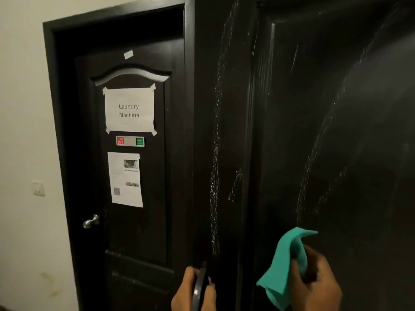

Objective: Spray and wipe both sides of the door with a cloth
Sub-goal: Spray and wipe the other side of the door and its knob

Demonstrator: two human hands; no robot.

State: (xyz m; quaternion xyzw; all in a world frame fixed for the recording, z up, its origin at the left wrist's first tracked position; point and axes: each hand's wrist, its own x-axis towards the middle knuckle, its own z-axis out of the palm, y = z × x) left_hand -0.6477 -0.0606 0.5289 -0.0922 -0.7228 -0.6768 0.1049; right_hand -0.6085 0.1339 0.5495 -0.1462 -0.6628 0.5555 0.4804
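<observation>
Far left: pale wall (pixel 24 108) with a light switch (pixel 39 189). Next, a closed dark door in its frame, carrying a taped paper sign (pixel 129 110) reading "Laundry Machine", a small red-and-green slider plate (pixel 130 141), a printed notice (pixel 125 179) below it, and a round metal knob (pixel 91 221) on its left edge.

Centre to right: the door (pixel 336 131) being cleaned, dark and close to the camera, filling the right half. Pale streaks of spray (pixel 215 164) run down its left strip, with more trails curving down the right panel. These look wet and unwiped.

Bottom centre: left hand (pixel 194 290), fingers curled round a thin dark object (pixel 199 286). It may be part of the spray bottle, but I cannot tell; only a sliver shows.

Bottom right: right hand (pixel 318 281) grips a bunched teal cloth (pixel 287 263), fingers closed round it. The cloth is raised near the door's lower panel; whether it touches the surface I cannot tell.

Judgement: spraying of this side looks done and wiping is about to begin or barely begun. The next move calls for pressing the cloth flat on the panel and working across every streak, the left strip included. The other side remains to do.
</observation>
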